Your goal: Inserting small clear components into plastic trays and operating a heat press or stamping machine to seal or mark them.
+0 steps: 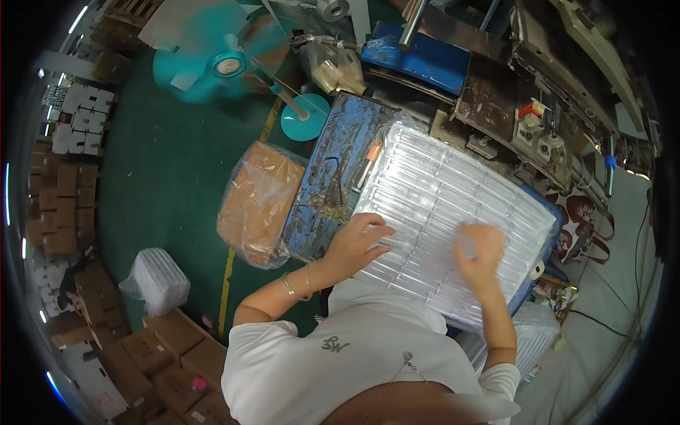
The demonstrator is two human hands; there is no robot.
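A large clear plastic tray [443, 212], divided into long ribbed rows, lies in front of me on a worn blue work surface [333, 159]. Over the tray's left edge is my left hand [356, 244], its fingers bent and spread apart, with nothing visible between them. My right hand [481, 253] hangs over the right-hand middle of the tray. Its fingers curl downward but are smeared by motion, so whether they hold anything is hidden. An orange-handled tool [372, 152] rests along the tray's far left side.
Left of the work surface stands a plastic-wrapped brown carton [260, 202]. Behind it a teal fan [228, 65] spins on a round base. Dark machinery [496, 106] runs along the back right. Stacked trays in clear wrap [159, 280] and cardboard boxes [173, 340] occupy the left floor.
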